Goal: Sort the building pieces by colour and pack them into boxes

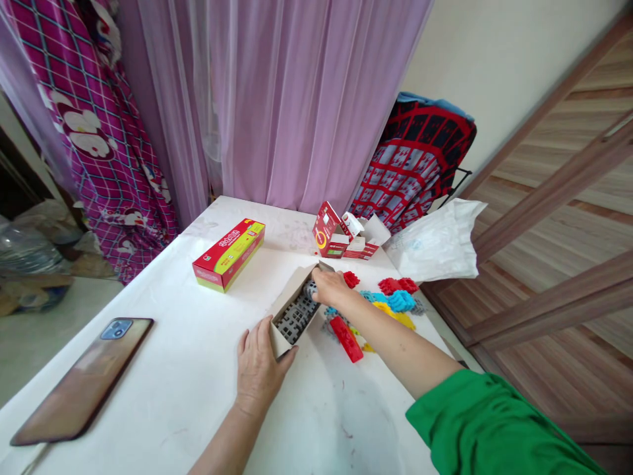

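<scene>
My left hand (pixel 260 366) grips the near end of an open cardboard box (pixel 279 343), its thumb against the near right corner and its fingers along the left wall. Grey plastic building pieces (pixel 293 318) with square holes lie in the box. At the box's far end, my right hand (pixel 329 286) is closed around a grey piece (pixel 310 289), with the fingertips partly hidden. Just right of the box, a red plastic piece (pixel 347 339) rests on the table among blue pieces (pixel 400 301), yellow pieces (pixel 398 315) and other red pieces (pixel 390 285).
A closed red and green box (pixel 230 254) stands on the white table (pixel 198 356). Farther back is a torn-open red carton (pixel 329 231). A white plastic bag (pixel 435 244) hangs over the right edge. At the left lies a phone (pixel 84 382) with a cable attached.
</scene>
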The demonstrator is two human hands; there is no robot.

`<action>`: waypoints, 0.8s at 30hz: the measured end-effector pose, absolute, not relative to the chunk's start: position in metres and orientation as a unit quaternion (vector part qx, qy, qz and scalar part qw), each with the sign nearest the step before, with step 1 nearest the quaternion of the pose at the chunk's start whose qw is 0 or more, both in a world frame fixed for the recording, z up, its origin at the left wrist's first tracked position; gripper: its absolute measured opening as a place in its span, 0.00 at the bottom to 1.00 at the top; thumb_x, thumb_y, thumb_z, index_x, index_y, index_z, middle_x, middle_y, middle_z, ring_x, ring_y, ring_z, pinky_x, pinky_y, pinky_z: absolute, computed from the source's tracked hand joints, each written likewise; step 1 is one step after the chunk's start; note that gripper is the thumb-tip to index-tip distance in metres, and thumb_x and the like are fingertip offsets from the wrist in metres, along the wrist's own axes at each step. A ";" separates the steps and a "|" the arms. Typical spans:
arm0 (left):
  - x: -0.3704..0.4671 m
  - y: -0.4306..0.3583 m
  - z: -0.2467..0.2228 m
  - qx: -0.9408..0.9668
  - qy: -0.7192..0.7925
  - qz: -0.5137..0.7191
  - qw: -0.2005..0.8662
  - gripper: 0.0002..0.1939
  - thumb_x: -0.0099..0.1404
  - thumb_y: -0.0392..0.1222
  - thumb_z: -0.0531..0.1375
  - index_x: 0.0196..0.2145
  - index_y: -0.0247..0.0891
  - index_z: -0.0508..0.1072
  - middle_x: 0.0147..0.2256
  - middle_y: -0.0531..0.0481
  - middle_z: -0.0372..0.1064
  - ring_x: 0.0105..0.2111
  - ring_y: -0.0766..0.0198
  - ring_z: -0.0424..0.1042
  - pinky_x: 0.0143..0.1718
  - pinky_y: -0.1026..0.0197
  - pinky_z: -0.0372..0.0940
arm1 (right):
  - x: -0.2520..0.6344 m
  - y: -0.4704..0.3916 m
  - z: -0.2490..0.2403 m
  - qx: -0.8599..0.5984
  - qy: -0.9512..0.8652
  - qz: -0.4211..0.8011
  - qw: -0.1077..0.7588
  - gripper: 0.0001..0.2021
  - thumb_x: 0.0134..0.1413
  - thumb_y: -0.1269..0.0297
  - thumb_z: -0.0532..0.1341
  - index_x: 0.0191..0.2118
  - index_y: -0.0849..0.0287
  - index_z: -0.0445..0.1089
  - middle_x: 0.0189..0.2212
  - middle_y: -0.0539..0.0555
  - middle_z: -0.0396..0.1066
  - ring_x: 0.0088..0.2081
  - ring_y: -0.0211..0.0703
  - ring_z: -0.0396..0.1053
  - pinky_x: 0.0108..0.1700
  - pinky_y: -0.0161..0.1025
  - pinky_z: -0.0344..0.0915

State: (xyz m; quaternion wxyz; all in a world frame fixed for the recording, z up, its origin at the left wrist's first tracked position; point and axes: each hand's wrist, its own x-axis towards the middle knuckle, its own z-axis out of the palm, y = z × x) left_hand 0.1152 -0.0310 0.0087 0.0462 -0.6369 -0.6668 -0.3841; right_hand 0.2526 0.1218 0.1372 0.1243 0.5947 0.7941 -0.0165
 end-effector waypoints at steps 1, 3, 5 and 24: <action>0.116 -0.031 0.009 -0.636 -0.667 -0.386 0.047 0.35 0.59 0.52 0.61 0.59 0.33 0.56 0.51 0.35 0.69 0.49 0.49 0.70 0.56 0.46 0.56 | 0.252 0.124 0.135 0.596 0.792 -0.017 0.129 0.24 0.45 0.63 0.65 0.50 0.58 0.64 0.47 0.62 0.72 0.49 0.56 0.69 0.51 0.49 0.59; 0.117 -0.031 0.008 -0.636 -0.664 -0.390 0.047 0.35 0.59 0.51 0.61 0.59 0.34 0.56 0.51 0.35 0.69 0.49 0.49 0.70 0.56 0.46 0.55 | 0.252 0.129 0.130 0.602 0.787 -0.018 0.135 0.25 0.45 0.62 0.66 0.51 0.58 0.63 0.46 0.62 0.73 0.49 0.56 0.69 0.52 0.48 0.58; 0.117 -0.030 0.008 -0.639 -0.659 -0.394 0.045 0.35 0.59 0.51 0.62 0.59 0.34 0.57 0.51 0.35 0.69 0.49 0.49 0.70 0.56 0.46 0.55 | 0.253 0.135 0.124 0.614 0.777 -0.015 0.136 0.26 0.45 0.62 0.66 0.52 0.59 0.63 0.46 0.62 0.73 0.49 0.55 0.69 0.52 0.48 0.58; 0.121 -0.031 0.012 -0.637 -0.658 -0.401 0.037 0.32 0.58 0.49 0.62 0.56 0.34 0.59 0.49 0.37 0.70 0.49 0.50 0.69 0.56 0.47 0.55 | 0.248 0.155 0.114 0.637 0.749 -0.025 0.184 0.30 0.38 0.64 0.69 0.52 0.61 0.66 0.49 0.65 0.71 0.51 0.57 0.69 0.55 0.52 0.58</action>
